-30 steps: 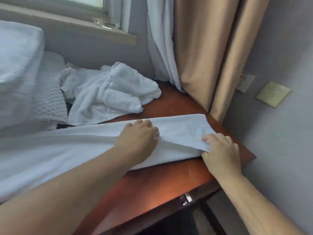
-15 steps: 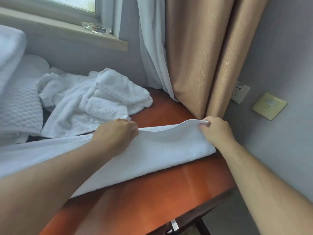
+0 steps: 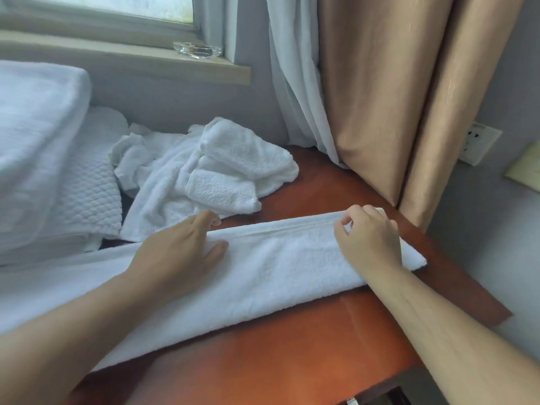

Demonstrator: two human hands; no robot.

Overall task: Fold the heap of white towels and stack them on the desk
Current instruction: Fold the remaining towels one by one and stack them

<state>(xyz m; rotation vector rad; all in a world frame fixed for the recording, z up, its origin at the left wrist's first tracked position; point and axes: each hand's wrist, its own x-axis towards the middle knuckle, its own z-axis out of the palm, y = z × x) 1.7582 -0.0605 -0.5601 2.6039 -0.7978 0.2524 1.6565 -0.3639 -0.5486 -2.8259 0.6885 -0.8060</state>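
A long folded towel (image 3: 292, 264) is laid across the reddish-brown wooden desk (image 3: 292, 361), its left end running out of view. The left hand (image 3: 181, 252) is rested flat on it with fingers straight; the right hand (image 3: 368, 238) is set at the far hem near the towel's right end, fingers curled, though whether the hem is pinched cannot be told. A crumpled heap of white towels (image 3: 210, 176) is seen behind, near the grey wall. A glass dish (image 3: 197, 49) is placed on the window sill (image 3: 146, 62). A white curtain (image 3: 292, 97) and a tan curtain (image 3: 380, 97) are hung at the desk's far corner, beside a wall socket (image 3: 479, 143).
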